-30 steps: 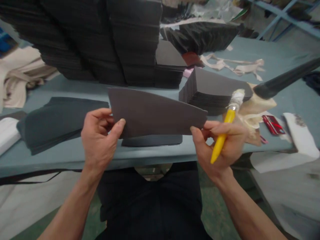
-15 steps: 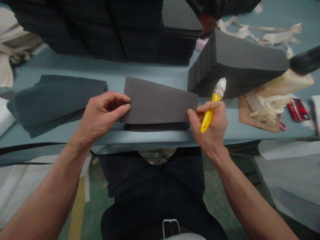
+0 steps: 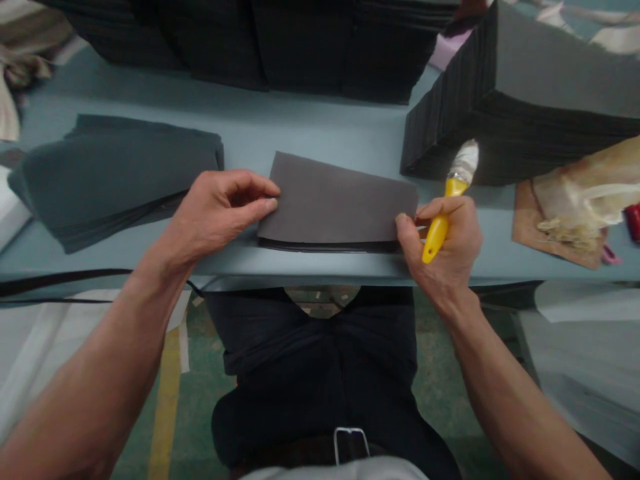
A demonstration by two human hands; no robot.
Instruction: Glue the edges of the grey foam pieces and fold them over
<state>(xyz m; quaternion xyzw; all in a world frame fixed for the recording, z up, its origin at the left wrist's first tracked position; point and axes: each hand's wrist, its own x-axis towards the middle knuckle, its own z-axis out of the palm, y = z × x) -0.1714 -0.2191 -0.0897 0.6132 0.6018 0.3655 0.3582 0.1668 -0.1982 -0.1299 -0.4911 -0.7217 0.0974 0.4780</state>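
A dark grey foam sheet, curved along its top edge, lies on a thin dark pile near the front of the table. My left hand pinches the sheet's left edge between thumb and fingertips. My right hand grips a yellow-handled brush, its white-coated bristles pointing up and away. The fingertips of my right hand also press the sheet's right edge. A tall stack of dark foam pieces stands just beyond the brush.
The blue-grey table holds a flat pile of dark foam at left and tall dark stacks at the back. A glue-smeared cardboard with plastic film lies at right. A black strap runs along the front edge.
The foam sheet has gone from held up in the air to lying flat on the dark pile. Both hands have lowered with it, and the view has tilted further down.
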